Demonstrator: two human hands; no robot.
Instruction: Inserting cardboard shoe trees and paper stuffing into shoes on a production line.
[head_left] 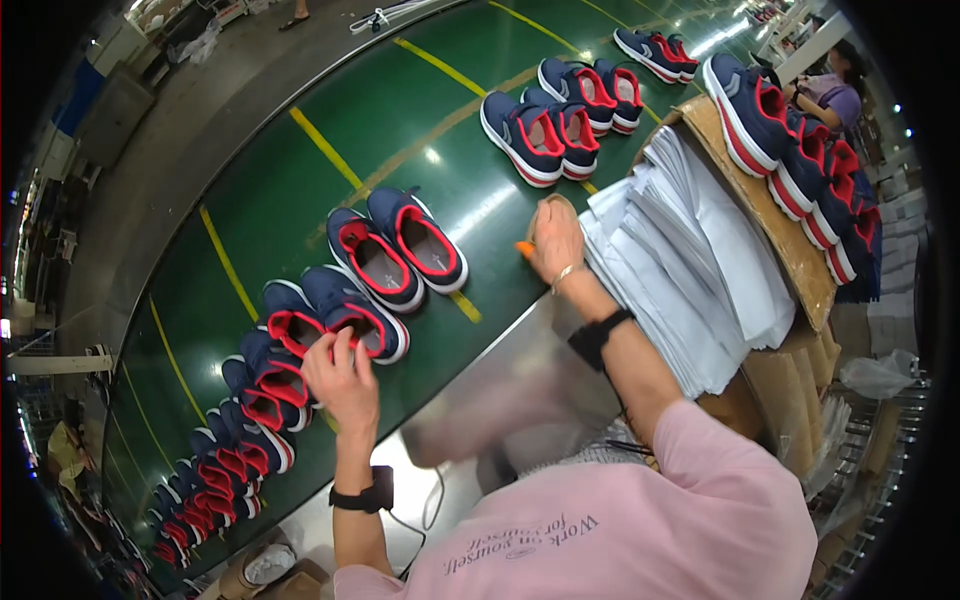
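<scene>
My left hand (343, 382) is at the near side of a navy shoe (352, 308) with red lining and white sole, fingers loosely bent and apart at its heel opening. Whether they touch it, I cannot tell. Its pair mate (290, 322) sits just left. Beyond lies another pair, its near shoe (378, 268) showing a grey insole. My right hand (557, 243) is beside a stack of white paper sheets (680, 260), fingers curled at a tan edge (550, 208). An orange piece (524, 248) shows at the thumb. What that hand holds is unclear.
A green conveyor belt (250, 180) with yellow cross lines carries several shoe pairs, crowded at lower left and more (525, 138) at upper right. An open cardboard carton (760, 210) holds the paper; shoes (745, 115) line its far rim. A person (835, 95) stands at upper right.
</scene>
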